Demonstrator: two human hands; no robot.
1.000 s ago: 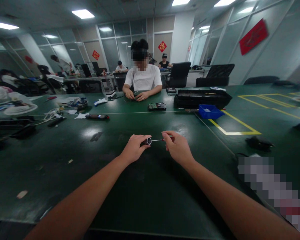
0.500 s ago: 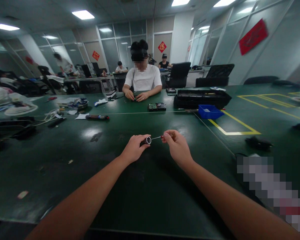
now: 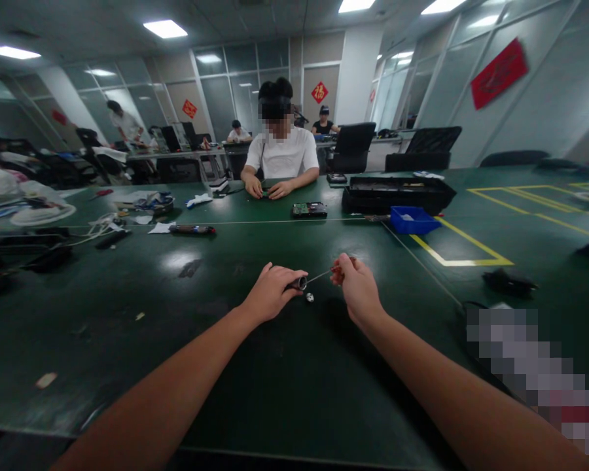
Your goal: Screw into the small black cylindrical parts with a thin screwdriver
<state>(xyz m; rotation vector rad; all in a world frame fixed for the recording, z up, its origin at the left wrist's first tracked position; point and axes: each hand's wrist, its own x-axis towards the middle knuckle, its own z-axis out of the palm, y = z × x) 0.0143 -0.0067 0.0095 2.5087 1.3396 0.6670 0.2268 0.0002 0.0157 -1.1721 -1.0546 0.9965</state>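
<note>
My left hand [image 3: 269, 294] is closed around a short dark tube [image 3: 300, 283] with a shiny round rim, its open end facing right. In my right hand [image 3: 359, 291] is a thin screwdriver [image 3: 320, 275] with a reddish handle, mostly covered by my fingers. Its metal shaft points left at the tube's mouth; whether the tip is inside or just at the rim I cannot tell. A small silvery round part [image 3: 309, 297] with dark spots lies on the green table [image 3: 275, 392], just below the mouth.
Across the table a person in a white shirt [image 3: 287, 154] handles something small. Between us lie a hard drive [image 3: 309, 209], a blue bin [image 3: 415, 220], a long black tray [image 3: 397, 195] and a dark cylindrical tool [image 3: 192, 229]. A black object [image 3: 509, 282] lies at right.
The small silvery part has come out of the tube onto the table. The tube has shifted right and slightly down, and my right hand with the screwdriver has moved right.
</note>
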